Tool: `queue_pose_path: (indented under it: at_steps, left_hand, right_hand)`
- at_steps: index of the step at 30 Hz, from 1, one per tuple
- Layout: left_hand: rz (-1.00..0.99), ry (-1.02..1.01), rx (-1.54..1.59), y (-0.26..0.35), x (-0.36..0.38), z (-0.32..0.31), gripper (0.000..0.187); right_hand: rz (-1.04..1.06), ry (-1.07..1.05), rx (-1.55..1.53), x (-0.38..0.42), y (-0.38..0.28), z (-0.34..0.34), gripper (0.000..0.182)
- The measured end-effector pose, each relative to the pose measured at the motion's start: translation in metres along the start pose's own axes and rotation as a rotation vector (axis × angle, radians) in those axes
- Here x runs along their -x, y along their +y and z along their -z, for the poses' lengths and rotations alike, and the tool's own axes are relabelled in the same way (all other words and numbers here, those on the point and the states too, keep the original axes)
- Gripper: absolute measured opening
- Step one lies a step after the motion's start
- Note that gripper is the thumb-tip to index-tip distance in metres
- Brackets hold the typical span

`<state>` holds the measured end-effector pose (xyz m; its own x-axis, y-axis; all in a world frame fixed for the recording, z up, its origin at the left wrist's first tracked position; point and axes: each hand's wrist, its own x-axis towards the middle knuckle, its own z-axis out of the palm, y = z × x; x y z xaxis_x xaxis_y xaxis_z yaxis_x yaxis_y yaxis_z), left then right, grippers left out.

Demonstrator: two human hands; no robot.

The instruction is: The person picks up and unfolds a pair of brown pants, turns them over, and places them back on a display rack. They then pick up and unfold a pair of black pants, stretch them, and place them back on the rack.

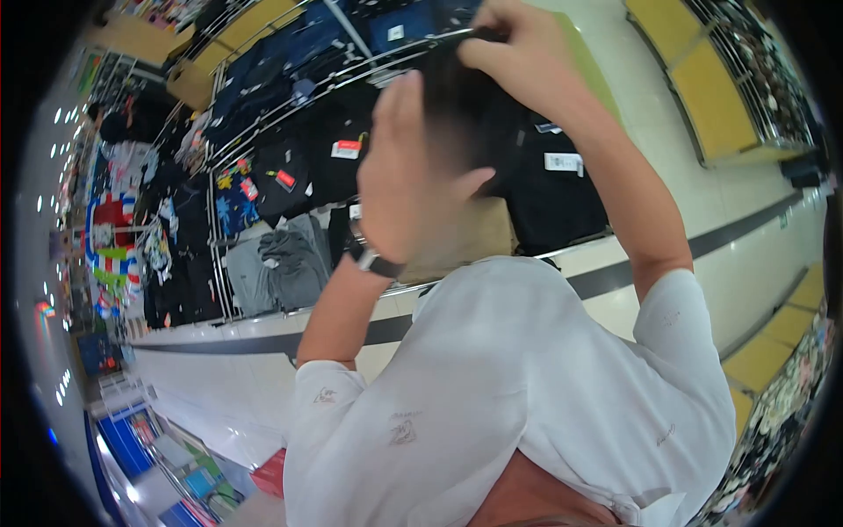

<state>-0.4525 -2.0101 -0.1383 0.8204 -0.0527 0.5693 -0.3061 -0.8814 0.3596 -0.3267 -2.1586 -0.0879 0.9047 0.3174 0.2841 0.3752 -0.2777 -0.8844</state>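
My right hand (518, 53), at the top of the view, has its thumb and fingers closed on the upper part of a black garment (452, 97). The cloth hangs down between my two hands, and its lower part is smeared by motion. On the garment's left side is my left hand (395, 167), fingers stretched upward and thumb spread to the right, partly blurred. A dark-strapped watch (376, 261) circles my left wrist. Below both hands, folded black clothes with tags (562, 189) and a beige folded garment (474, 237) lie on the display.
Grey clothes (281, 263) lie at the display's lower left, beside metal rails (213, 237). Folded blue jeans (294, 44) are stacked farther back. Yellow shelving (716, 97) stands across the aisle at right. Hanging clothes and a dark-clad person (132, 123) are at far left.
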Motion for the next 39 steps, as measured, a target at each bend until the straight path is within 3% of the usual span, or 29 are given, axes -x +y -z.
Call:
queue_pose_path:
  at_steps: [3,7,9,12,13,14,16,17,18,20,24,26,27,30,33,34,37,39]
  left_hand:
    - [0.073,0.027,0.085,-0.001,0.008,-0.01,0.1]
    - [0.238,-0.076,0.156,-0.006,0.015,-0.009,0.082]
    - [0.121,-0.188,0.084,-0.016,0.02,-0.015,0.064]
    - [0.11,-0.35,0.058,-0.016,0.026,-0.016,0.052]
    - [0.087,-0.36,0.077,-0.018,0.029,-0.017,0.05]
    - [0.092,-0.361,0.076,-0.019,0.031,-0.016,0.05]
    - [0.047,-0.435,0.064,-0.02,0.034,-0.016,0.051]
    - [0.051,-0.434,0.061,-0.022,0.035,-0.017,0.051]
    - [0.024,-0.459,0.088,-0.025,0.035,-0.018,0.052]
    - [0.005,-0.484,0.11,-0.029,0.035,-0.018,0.052]
    - [0.011,-0.535,0.154,-0.03,0.031,-0.016,0.052]
    - [0.028,-0.583,0.179,-0.032,0.028,-0.016,0.052]
    - [0.027,-0.584,0.196,-0.034,0.027,-0.015,0.051]
    - [-0.047,-0.49,0.162,-0.036,0.02,-0.005,0.051]
    - [-0.094,-0.411,-0.042,-0.028,0.007,0.005,0.06]
    - [-0.113,-0.358,-0.026,-0.024,0.003,0.005,0.061]
    - [0.053,-0.33,-0.03,-0.018,-0.003,0.002,0.064]
    - [0.165,-0.31,0.12,-0.017,-0.007,0.0,0.053]
  right_hand:
    - [0.14,-0.048,0.137,0.018,0.022,0.0,0.022]
    - [0.023,-0.033,-0.039,0.038,0.039,0.002,0.018]
    - [-0.045,-0.036,-0.106,0.047,0.049,0.003,0.013]
    - [-0.091,-0.11,-0.067,0.058,0.062,0.005,0.015]
    - [-0.146,-0.189,-0.053,0.06,0.08,0.009,0.026]
    - [-0.147,-0.194,-0.055,0.065,0.082,0.01,0.026]
    - [-0.204,-0.334,-0.246,0.079,0.083,0.013,0.051]
    - [-0.16,-0.418,-0.176,0.081,0.09,0.016,0.077]
    - [-0.094,-0.418,-0.06,0.088,0.093,0.02,0.087]
    - [0.095,-0.463,-0.06,0.094,0.099,0.021,0.089]
    - [0.113,-0.337,-0.2,0.111,0.104,-0.002,0.076]
    - [-0.24,-0.354,-0.424,0.117,0.106,-0.006,0.057]
    - [-0.128,-0.297,-0.282,0.114,0.112,-0.008,0.04]
    - [-0.156,-0.29,-0.189,0.104,0.104,-0.011,0.036]
    - [0.113,-0.293,-0.087,0.087,0.084,-0.011,0.038]
    - [0.053,-0.302,-0.065,0.083,0.074,-0.011,0.041]
    - [0.103,-0.3,-0.191,0.069,0.058,-0.015,0.038]
    - [0.145,-0.298,-0.206,0.058,0.052,-0.015,0.036]
